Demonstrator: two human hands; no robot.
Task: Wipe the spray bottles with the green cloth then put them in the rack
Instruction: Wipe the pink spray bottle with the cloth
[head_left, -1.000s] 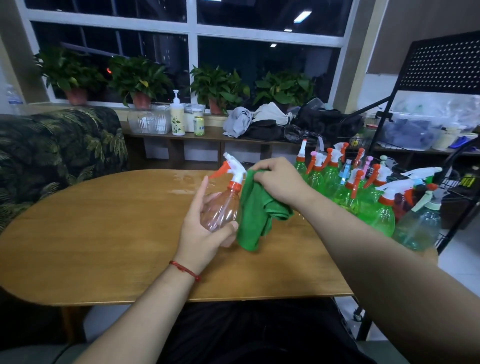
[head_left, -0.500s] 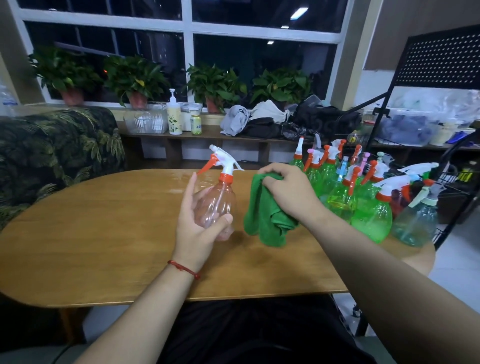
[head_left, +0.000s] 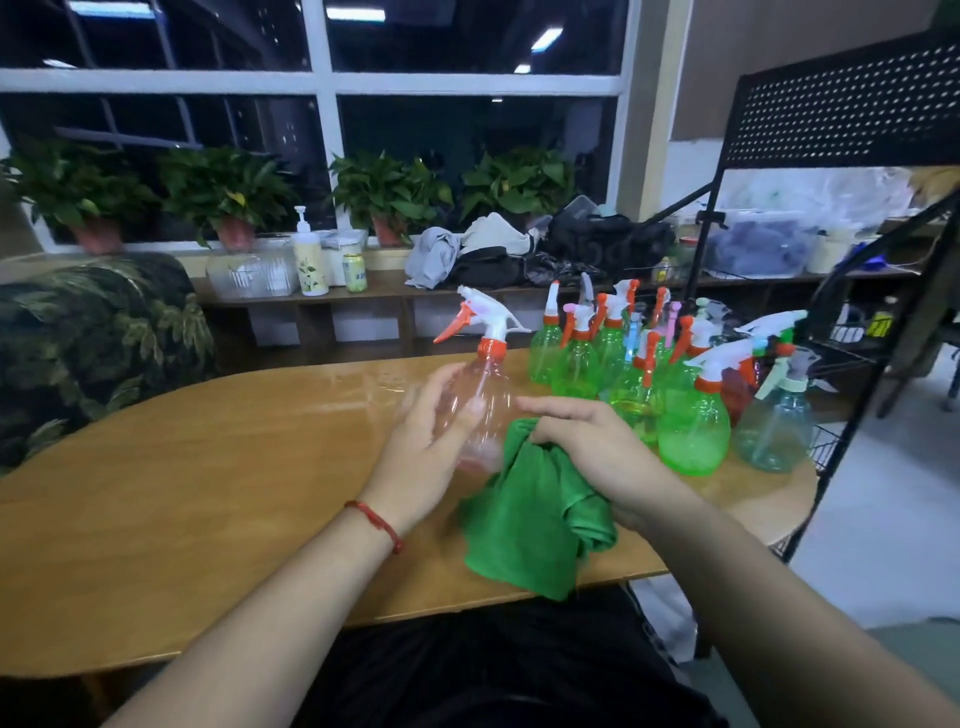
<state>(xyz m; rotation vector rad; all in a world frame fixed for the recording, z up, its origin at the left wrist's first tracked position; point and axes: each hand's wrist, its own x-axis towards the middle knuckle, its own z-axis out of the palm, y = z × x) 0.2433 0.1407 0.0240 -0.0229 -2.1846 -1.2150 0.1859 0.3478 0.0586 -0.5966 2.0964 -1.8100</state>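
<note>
A crowd of green spray bottles (head_left: 691, 415) with orange and white trigger heads fills the table's (head_left: 182, 493) right end. 1 pale teal bottle (head_left: 774, 426) stands nearest the right rim. Just past that end rises a black rack (head_left: 831, 130) with a perforated panel. Behind the far edge, a low shelf carries a pump bottle (head_left: 309, 265), a small can (head_left: 355, 271) and a heap of clothes (head_left: 467, 254). 4 potted plants (head_left: 389, 192) line the sill, and a leaf-print sofa (head_left: 98, 332) sits off the left end.

The clear spray bottle (head_left: 483, 395) is over the table's middle, just left of the crowd. Its long axis is near upright, with the orange nozzle pointing left toward the sofa and the trigger pointing right.

The left hand (head_left: 426, 457), blurred, holds the bottle's body with the fingers behind and the thumb in front. The right hand (head_left: 597, 452) clutches the bunched green cloth (head_left: 530, 525) against the bottle's lower right side, index finger stretched out. The cloth drapes down to the near edge.

The lettering on the pump bottle's and the can's labels is too small to read.
</note>
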